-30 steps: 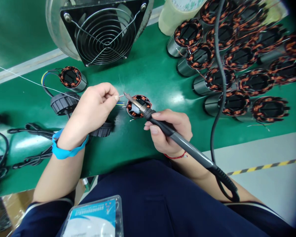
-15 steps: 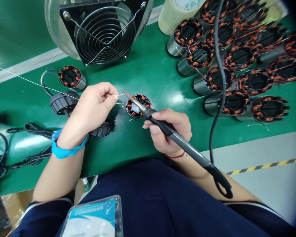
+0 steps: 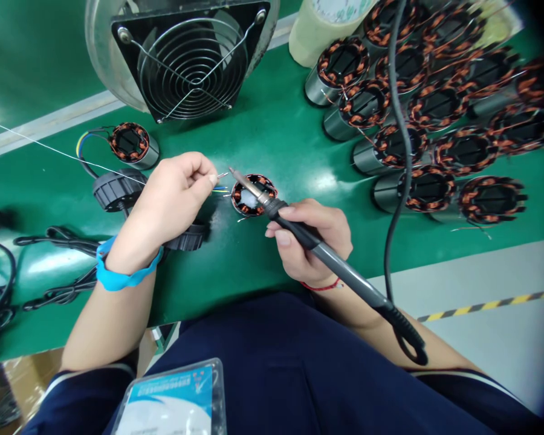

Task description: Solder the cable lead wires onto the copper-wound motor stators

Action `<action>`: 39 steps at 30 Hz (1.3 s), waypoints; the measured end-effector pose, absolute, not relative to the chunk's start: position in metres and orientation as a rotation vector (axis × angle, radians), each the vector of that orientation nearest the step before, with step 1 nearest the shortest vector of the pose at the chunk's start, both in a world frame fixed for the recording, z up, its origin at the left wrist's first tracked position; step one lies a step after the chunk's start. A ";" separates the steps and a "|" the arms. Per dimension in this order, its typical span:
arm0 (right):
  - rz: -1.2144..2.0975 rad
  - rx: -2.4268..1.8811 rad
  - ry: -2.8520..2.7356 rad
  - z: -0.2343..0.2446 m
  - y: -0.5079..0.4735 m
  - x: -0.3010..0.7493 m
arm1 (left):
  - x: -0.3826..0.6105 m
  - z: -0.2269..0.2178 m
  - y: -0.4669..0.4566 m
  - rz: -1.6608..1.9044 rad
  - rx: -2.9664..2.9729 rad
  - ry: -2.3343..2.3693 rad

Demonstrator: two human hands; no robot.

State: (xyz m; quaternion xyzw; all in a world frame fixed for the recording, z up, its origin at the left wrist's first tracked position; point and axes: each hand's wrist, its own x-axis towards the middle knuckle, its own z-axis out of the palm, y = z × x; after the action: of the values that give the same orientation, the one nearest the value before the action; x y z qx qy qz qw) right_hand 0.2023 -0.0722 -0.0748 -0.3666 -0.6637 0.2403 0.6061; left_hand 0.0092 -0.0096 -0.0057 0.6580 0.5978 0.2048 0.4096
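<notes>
My left hand (image 3: 176,193) is closed in a pinch, with a thin wire (image 3: 223,175) poking out past the fingertips. A strand of solder wire (image 3: 63,150) runs in from the far left and goes behind this hand. My right hand (image 3: 315,238) is wrapped round the grip of a soldering iron (image 3: 330,257). The iron's metal tip is close to the wire's bare end, seemingly just apart from it. Below the tip stands a motor stator (image 3: 254,208) with copper windings, partly covered by the iron. Blue and yellow leads (image 3: 220,189) lie at its left side.
A fan with a wire guard (image 3: 194,78) stands at the back. Several stators (image 3: 428,187) fill the right side, crossed by the iron's cable (image 3: 395,223). Another stator (image 3: 136,145), a black round cap (image 3: 118,190) and black cables (image 3: 63,293) are at left.
The iron's tip has moved very slightly right, away from the wire end. Both hands keep their grip, and the whole view has shifted a little.
</notes>
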 end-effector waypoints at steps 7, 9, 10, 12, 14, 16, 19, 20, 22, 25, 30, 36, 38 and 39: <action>0.719 -1.025 -1.495 -0.045 -0.071 0.194 | 0.008 -0.006 -0.009 0.511 1.648 1.494; 0.693 -1.074 -1.540 -0.033 -0.065 0.189 | 0.008 -0.005 -0.009 0.515 1.651 1.489; 0.681 -1.111 -1.576 -0.030 -0.062 0.186 | 0.008 -0.005 -0.009 0.516 1.657 1.485; 0.679 -1.179 -1.659 -0.030 -0.055 0.181 | 0.008 -0.004 -0.009 0.518 1.672 1.486; 0.678 -1.226 -1.724 -0.038 -0.050 0.176 | 0.008 -0.004 -0.009 0.514 1.678 1.490; 0.629 -1.239 -1.757 -0.050 -0.047 0.173 | 0.008 -0.003 -0.009 0.512 1.676 1.488; 0.540 -1.240 -1.762 -0.064 -0.047 0.171 | 0.008 -0.004 -0.009 0.516 1.669 1.486; 0.526 -1.239 -1.756 -0.066 -0.048 0.171 | 0.008 -0.004 -0.009 0.516 1.668 1.488; 0.529 -1.226 -1.741 -0.068 -0.048 0.173 | 0.008 -0.004 -0.009 0.514 1.667 1.490; 0.576 -1.199 -1.732 -0.066 -0.048 0.175 | 0.007 -0.004 -0.009 0.514 1.661 1.486; 0.571 -1.180 -1.678 -0.068 -0.048 0.174 | 0.006 -0.004 -0.009 0.540 1.630 1.478; 0.396 -1.143 -1.695 -0.064 -0.050 0.165 | 0.004 -0.004 -0.010 0.612 1.587 1.440; 0.388 -1.121 -1.732 -0.061 -0.048 0.163 | 0.004 -0.003 -0.010 0.624 1.578 1.436; 0.394 -1.119 -1.745 -0.060 -0.048 0.162 | 0.004 -0.003 -0.011 0.620 1.575 1.432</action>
State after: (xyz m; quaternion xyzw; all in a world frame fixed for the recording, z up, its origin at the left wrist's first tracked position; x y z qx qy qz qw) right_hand 0.1621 -0.0476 -0.0595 -0.4612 -0.7193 0.1626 0.4933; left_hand 0.0040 -0.0106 -0.0031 0.6360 0.5780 0.2504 0.4458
